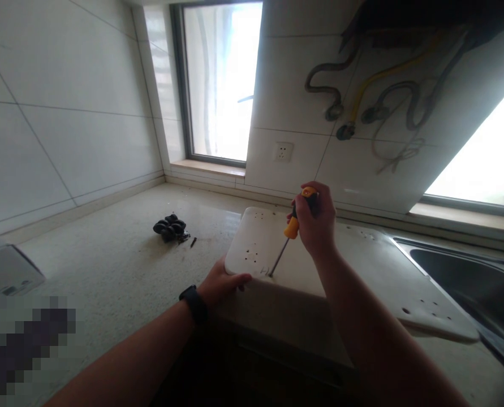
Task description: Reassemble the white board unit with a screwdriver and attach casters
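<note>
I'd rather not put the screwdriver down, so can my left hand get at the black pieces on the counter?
Probably yes: nothing visible stands between your left hand and the black pieces, though it would have to leave the white panel.

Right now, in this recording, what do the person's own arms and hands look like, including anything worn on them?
Both the left hand and the right hand are ungloved, and no sleeves show on either forearm. The left wrist wears a black, watch-like wristband; nothing worn shows on the right wrist.
</note>
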`<state>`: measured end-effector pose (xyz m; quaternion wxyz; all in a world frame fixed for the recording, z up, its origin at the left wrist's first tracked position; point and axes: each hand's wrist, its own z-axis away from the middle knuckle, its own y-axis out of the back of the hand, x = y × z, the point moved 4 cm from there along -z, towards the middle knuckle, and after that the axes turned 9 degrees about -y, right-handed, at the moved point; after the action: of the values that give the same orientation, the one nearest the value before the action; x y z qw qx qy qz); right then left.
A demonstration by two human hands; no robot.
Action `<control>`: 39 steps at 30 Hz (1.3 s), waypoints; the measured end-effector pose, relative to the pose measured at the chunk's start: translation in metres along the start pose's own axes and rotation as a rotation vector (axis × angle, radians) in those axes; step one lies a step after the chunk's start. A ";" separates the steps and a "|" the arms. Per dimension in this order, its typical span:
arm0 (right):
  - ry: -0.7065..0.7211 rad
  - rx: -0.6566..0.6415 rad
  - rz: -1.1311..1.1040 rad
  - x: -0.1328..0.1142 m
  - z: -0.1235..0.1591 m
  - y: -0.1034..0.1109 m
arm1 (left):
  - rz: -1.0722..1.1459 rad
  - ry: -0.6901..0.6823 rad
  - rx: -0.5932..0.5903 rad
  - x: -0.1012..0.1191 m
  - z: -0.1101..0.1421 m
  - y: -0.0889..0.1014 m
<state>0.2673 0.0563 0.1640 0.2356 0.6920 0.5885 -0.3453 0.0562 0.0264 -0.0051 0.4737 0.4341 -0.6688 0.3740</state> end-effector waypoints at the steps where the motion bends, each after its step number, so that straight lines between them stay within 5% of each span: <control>1: 0.005 0.008 0.002 0.001 0.000 0.001 | 0.000 -0.002 -0.003 -0.001 0.000 0.000; 5: -0.052 -0.074 -0.139 0.011 -0.001 0.006 | 0.001 -0.008 0.000 -0.004 -0.001 -0.001; 9: -0.204 -0.298 -0.424 0.018 -0.002 0.014 | -0.027 -0.008 -0.028 -0.006 -0.001 -0.002; 13: -0.293 -0.466 -0.480 0.017 0.001 0.020 | -0.017 -0.014 -0.046 -0.005 -0.001 -0.004; 20: -0.189 -0.439 -0.449 0.020 -0.001 0.022 | -0.019 0.013 -0.046 -0.002 0.000 -0.005; 28: -0.089 -0.166 -0.255 0.026 -0.007 0.030 | -0.029 0.000 -0.038 0.000 0.000 -0.005; 35: -0.179 -0.450 -0.370 0.013 0.009 0.015 | -0.044 0.008 -0.025 0.001 0.000 -0.005; 39: -0.127 -0.458 -0.311 0.017 0.007 0.015 | -0.052 0.007 -0.021 0.001 0.001 -0.006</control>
<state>0.2819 0.0591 0.1457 0.3663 0.4993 0.7344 -0.2779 0.0610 0.0234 -0.0037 0.4902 0.4451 -0.6595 0.3560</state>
